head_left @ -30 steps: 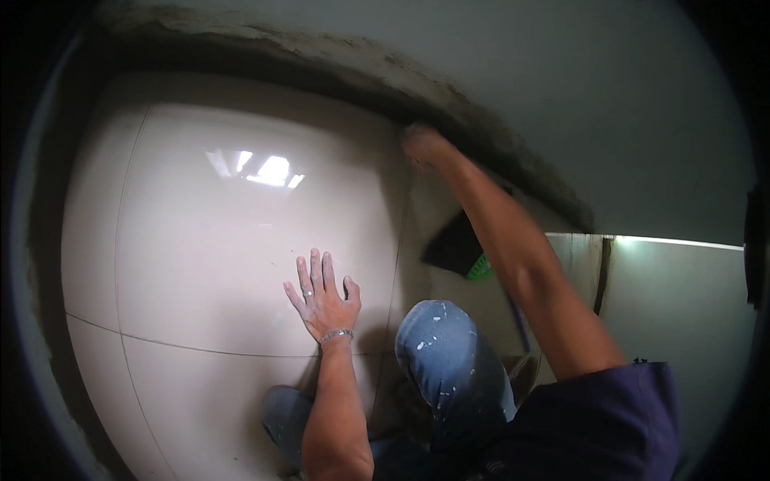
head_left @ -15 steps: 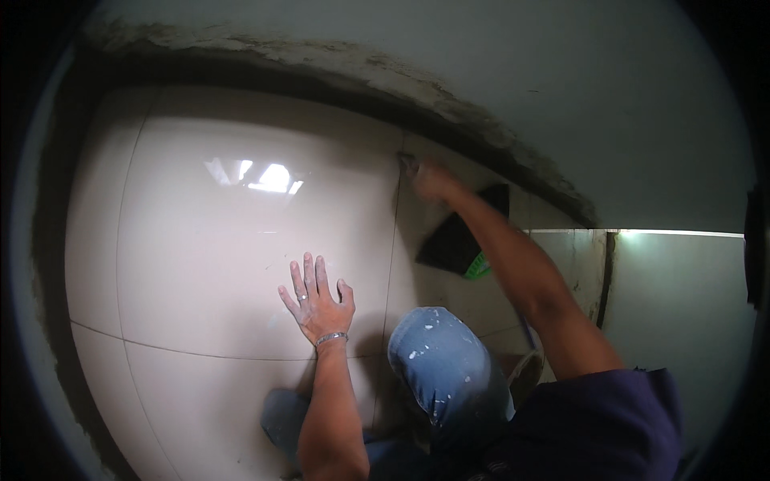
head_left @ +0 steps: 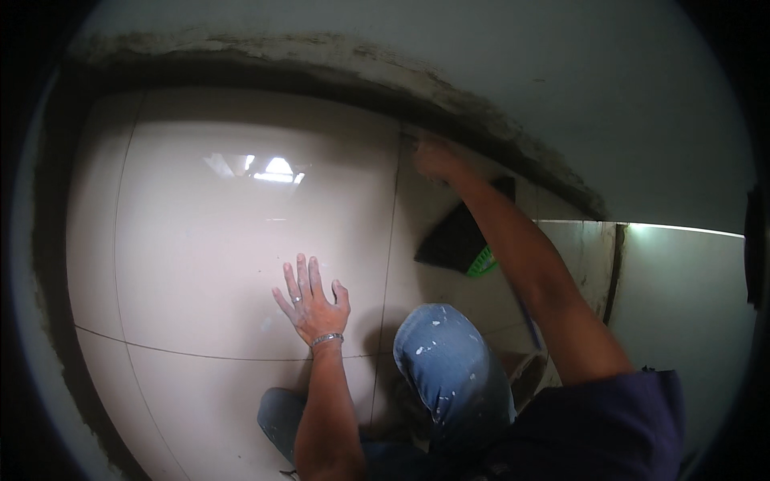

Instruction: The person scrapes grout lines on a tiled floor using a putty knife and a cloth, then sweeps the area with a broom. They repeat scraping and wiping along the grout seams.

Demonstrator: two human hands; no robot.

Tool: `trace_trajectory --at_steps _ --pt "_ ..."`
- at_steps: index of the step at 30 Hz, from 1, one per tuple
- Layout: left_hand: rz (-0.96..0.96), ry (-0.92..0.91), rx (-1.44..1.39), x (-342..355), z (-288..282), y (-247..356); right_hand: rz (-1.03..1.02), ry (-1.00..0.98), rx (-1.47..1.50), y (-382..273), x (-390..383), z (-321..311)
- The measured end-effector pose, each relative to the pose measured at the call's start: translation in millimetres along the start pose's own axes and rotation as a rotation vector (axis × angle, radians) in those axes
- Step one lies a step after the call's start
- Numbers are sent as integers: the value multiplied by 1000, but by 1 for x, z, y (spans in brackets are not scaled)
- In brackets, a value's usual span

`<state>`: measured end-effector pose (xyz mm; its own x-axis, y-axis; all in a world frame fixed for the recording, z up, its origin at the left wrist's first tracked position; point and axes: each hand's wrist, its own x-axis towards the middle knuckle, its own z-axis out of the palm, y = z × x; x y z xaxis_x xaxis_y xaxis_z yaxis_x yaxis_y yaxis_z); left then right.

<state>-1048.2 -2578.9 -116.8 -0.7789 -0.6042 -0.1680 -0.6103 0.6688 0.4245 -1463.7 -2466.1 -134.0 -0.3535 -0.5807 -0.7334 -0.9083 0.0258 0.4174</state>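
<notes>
I am leaning over the glossy tile (head_left: 192,240).
My left hand (head_left: 318,309) is resting flat on it, fingers spread; my right hand (head_left: 435,159) is sitting beside the tile's joint (head_left: 392,216), near the wall (head_left: 609,120), its fingers too blurred to tell.

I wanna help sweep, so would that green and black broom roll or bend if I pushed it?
The broom probably won't roll, because its black head is a wide fan. It may slide easily, since the floor tiles look shiny. The fan seems to be bristles, so it would likely bend, while the thin handle looks stiffer.
</notes>
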Motion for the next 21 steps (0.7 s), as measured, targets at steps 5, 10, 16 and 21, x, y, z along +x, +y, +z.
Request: trace_trajectory --at_steps 5,10,16,21 --pt "-17 26 39 2 7 -18 68 -129 316 6 7 -50" --pt "28 16 47 2 29 0 475 537 745 -57 -25 -1" --pt "5 34 164 1 12 -12 456 146 1320 -224 -180 -47" --pt "52 18 245 0 29 4 227 336 1498 -323 -301 38"
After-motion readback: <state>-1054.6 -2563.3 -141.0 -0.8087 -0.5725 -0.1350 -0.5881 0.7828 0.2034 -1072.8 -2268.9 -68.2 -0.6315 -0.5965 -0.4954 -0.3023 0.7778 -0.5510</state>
